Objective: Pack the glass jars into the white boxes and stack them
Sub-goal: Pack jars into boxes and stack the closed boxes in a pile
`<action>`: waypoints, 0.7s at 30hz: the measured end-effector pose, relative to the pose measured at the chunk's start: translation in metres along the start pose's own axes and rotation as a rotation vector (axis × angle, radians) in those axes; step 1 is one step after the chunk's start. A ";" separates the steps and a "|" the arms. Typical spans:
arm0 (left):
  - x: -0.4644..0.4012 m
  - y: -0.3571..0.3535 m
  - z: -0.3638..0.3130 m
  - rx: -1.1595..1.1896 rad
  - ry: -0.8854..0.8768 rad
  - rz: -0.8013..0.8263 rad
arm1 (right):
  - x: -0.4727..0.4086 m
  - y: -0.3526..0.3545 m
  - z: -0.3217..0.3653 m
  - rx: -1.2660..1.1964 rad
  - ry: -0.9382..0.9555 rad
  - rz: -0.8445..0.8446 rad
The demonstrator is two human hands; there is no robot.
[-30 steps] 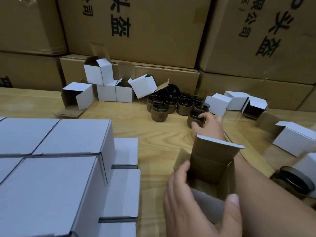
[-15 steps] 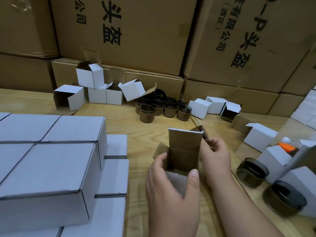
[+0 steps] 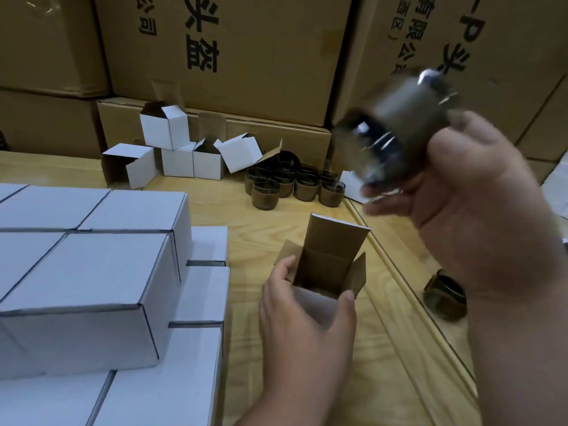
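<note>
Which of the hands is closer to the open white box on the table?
Left. The left hand grips the open white box by its sides. The right hand is raised above and to its right, holding a glass jar.

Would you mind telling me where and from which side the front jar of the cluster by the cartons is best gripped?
Grip the front jar around its round side wall, coming from above and the near side. It stands upright with its mouth up, its front face is free, and other jars crowd behind it.
</note>
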State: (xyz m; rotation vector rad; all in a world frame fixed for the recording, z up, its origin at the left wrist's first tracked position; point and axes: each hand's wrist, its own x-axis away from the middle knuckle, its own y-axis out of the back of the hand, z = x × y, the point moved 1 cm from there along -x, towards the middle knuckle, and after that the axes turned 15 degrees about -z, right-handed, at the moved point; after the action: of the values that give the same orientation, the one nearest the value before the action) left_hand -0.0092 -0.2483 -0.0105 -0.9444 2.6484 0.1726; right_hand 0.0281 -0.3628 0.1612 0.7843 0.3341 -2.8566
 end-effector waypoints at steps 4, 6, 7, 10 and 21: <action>-0.002 -0.002 0.000 0.000 -0.087 -0.040 | 0.016 -0.032 -0.012 0.250 -0.099 0.147; -0.003 -0.002 -0.002 -0.035 -0.083 -0.047 | 0.018 -0.034 -0.022 0.431 -0.160 0.202; -0.003 -0.002 -0.002 -0.035 -0.063 -0.038 | 0.017 -0.034 -0.025 0.502 -0.181 0.219; -0.003 -0.002 0.001 0.018 -0.023 -0.014 | 0.012 -0.025 -0.032 0.604 -0.207 0.166; -0.001 -0.003 0.001 -0.003 0.028 -0.037 | -0.001 0.017 -0.053 0.948 -0.152 0.017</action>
State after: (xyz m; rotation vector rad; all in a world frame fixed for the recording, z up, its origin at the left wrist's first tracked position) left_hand -0.0064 -0.2498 -0.0111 -1.0029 2.6551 0.1559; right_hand 0.0582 -0.3658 0.1138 0.6419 -1.1059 -2.9402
